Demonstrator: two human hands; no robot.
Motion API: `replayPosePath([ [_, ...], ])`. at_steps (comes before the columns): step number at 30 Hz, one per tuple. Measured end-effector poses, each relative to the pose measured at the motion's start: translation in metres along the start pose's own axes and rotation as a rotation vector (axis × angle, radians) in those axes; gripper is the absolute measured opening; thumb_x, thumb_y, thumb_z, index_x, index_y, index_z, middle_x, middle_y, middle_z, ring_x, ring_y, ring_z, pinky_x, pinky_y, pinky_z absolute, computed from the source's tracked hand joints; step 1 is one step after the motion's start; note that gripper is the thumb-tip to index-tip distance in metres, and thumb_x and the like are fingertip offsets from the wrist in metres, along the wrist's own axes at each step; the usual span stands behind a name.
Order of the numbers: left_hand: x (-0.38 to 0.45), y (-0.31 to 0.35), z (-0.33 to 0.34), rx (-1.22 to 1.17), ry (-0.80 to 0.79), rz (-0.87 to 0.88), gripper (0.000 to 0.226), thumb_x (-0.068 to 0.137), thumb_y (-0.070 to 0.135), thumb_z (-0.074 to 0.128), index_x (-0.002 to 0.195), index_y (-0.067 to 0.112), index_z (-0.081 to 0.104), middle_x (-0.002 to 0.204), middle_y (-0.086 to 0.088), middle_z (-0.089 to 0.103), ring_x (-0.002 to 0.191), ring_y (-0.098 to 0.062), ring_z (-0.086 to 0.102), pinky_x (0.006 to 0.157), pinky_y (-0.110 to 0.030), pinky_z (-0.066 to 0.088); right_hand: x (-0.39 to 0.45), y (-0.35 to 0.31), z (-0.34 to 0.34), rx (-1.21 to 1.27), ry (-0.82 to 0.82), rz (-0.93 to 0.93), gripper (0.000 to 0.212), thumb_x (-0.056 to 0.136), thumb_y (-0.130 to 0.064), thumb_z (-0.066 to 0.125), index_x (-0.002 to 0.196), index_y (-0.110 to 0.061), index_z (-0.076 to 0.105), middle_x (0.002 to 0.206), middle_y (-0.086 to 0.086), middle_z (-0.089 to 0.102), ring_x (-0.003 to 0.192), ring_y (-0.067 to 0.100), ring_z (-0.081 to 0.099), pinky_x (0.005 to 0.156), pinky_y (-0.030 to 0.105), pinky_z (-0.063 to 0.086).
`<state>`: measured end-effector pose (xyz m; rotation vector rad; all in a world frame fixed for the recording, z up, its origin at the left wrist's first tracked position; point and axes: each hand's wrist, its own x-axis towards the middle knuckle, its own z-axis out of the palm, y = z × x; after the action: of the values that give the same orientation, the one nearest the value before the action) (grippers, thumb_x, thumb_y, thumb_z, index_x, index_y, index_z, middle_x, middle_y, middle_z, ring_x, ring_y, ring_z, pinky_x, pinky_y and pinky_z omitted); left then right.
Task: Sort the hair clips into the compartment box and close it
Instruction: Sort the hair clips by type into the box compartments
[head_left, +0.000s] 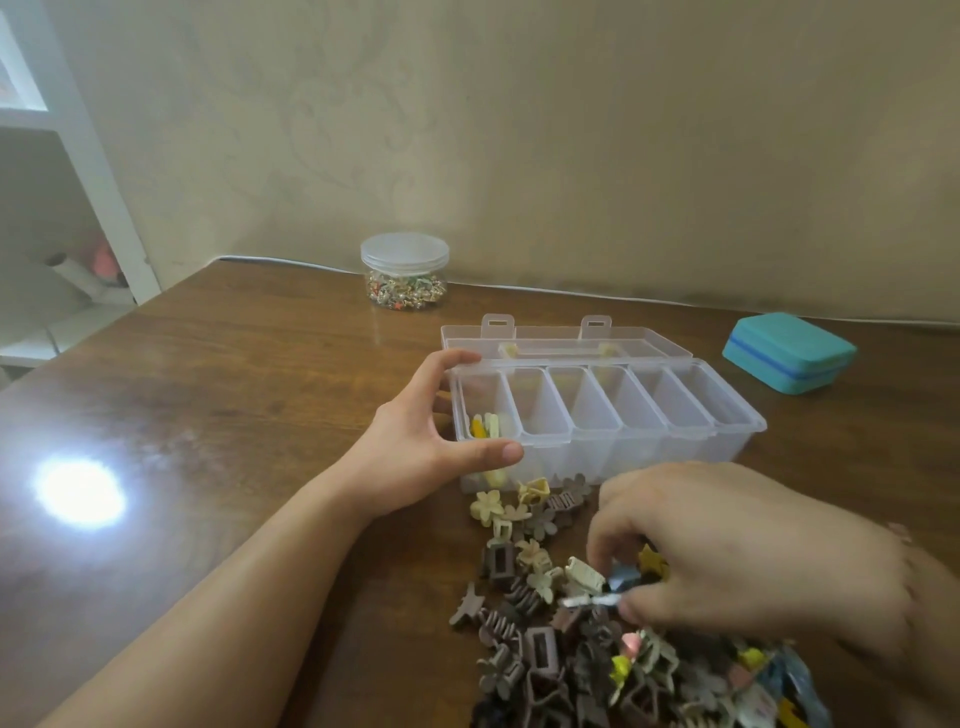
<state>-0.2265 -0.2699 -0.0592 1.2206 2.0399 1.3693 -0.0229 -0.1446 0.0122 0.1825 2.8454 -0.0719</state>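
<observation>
A person's left hand cups the near-left corner of the open clear compartment box, only its leftmost compartment holding clips, while the blurred right hand pinches in the large hair clip pile just before it; no readable writing.
</observation>
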Motion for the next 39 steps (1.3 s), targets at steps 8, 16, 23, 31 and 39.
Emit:
replayPosePath([
  [8,0.001,0.0,0.0,-0.006,0.001,-0.007,0.096,0.051,0.071,0.076,0.136,0.05,0.037,0.135,0.015,0.055,0.123,-0.003,0.052,0.098,-0.027,0.045,0.01,0.013,0.005,0.06,0.048,0.042,0.017,0.09,-0.046,0.06,0.105,-0.039,0.066,0.099,-0.021,0.054,0.091,-0.002,0.053,0.077,0.021,0.049],
  [16,0.0,0.001,0.0,0.001,-0.002,-0.013,0.095,0.053,0.071,0.077,0.136,0.051,0.035,0.137,0.013,0.054,0.125,-0.007,0.052,0.103,-0.032,0.045,-0.005,0.025,-0.01,0.17,-0.033,0.048,0.009,0.089,-0.05,0.059,0.095,-0.045,0.063,0.091,-0.023,0.061,0.087,-0.003,0.056,0.073,0.025,0.052],
  [23,0.0,-0.001,-0.001,0.011,-0.004,-0.019,0.096,0.05,0.074,0.078,0.134,0.055,0.034,0.132,0.014,0.057,0.123,-0.009,0.053,0.108,-0.045,0.045,0.005,0.025,-0.018,0.425,0.292,0.026,0.005,0.084,-0.04,0.066,0.079,-0.04,0.066,0.081,-0.014,0.066,0.065,0.003,0.058,0.059,0.02,0.048],
  [31,0.002,-0.001,0.0,0.028,-0.002,-0.028,0.097,0.048,0.08,0.075,0.132,0.058,0.032,0.135,0.014,0.053,0.127,-0.014,0.05,0.11,-0.049,0.042,0.013,0.009,0.003,0.253,0.245,0.034,0.008,0.087,-0.042,0.063,0.084,-0.035,0.065,0.081,-0.015,0.06,0.082,-0.001,0.056,0.066,0.021,0.05],
  [39,0.003,-0.004,0.001,0.021,0.013,-0.026,0.099,0.042,0.087,0.074,0.129,0.063,0.033,0.132,0.014,0.056,0.13,-0.022,0.047,0.109,-0.051,0.041,0.013,0.005,-0.02,0.463,0.399,0.027,0.009,0.08,-0.041,0.065,0.074,-0.034,0.065,0.079,-0.024,0.063,0.062,0.0,0.054,0.056,0.016,0.045],
])
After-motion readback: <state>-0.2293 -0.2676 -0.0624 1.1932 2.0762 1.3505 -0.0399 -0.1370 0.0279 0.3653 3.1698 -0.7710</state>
